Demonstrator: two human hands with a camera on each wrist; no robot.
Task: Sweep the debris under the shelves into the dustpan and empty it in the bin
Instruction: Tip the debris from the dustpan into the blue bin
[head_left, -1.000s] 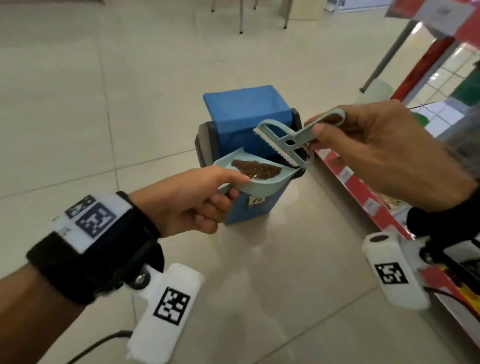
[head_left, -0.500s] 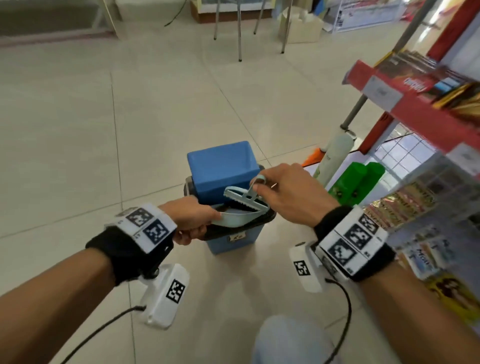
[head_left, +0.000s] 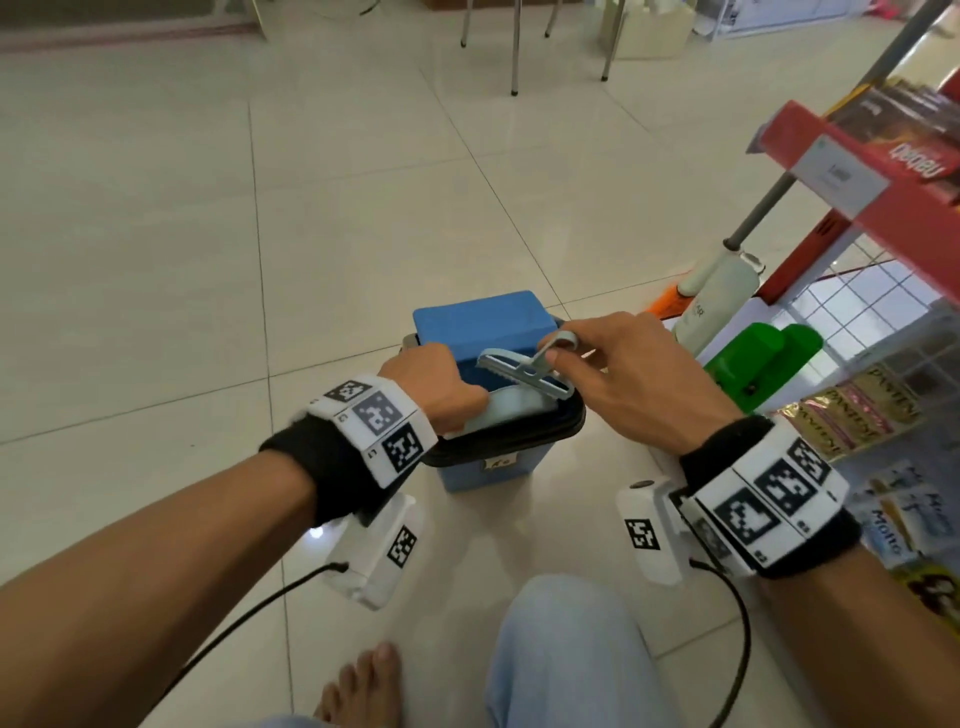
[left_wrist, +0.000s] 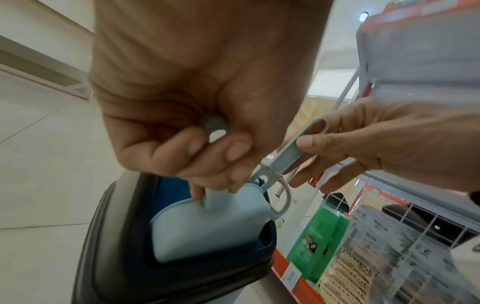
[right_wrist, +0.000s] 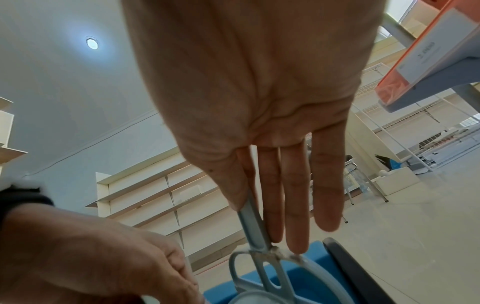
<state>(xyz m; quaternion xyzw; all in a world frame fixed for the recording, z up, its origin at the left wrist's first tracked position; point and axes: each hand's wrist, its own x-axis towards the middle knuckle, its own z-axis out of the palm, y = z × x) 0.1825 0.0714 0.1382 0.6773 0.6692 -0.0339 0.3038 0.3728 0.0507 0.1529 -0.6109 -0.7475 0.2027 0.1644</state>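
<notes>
With its mouth tipped down inside the blue bin (head_left: 485, 470), the pale blue dustpan (head_left: 511, 410) shows only its smooth underside, so whether any debris clings inside cannot be told from these views. Gripping the dustpan's handle, the left hand (head_left: 434, 387) has its fingers curled tight round it, directly over the bin's dark rim. Just beside it, the right hand (head_left: 631, 374) pinches the handle of the small matching brush (head_left: 524, 371) between thumb and forefinger, the other fingers stretched out nearly straight (the wrist view shows them fanned along the handle). That brush head lies across the top of the dustpan, over the bin opening, with the blue swing lid (head_left: 485, 322) standing up behind.

By my reading the sweeping is done and the emptying is in hand; what seems left is to shake or brush out the last bits and lift the pan clear. To the right stands the red-edged shelf (head_left: 852, 171) with sachets hanging on its wire grid, and a green pouch (head_left: 753, 358) low down near the tiled floor (head_left: 208, 234).
</notes>
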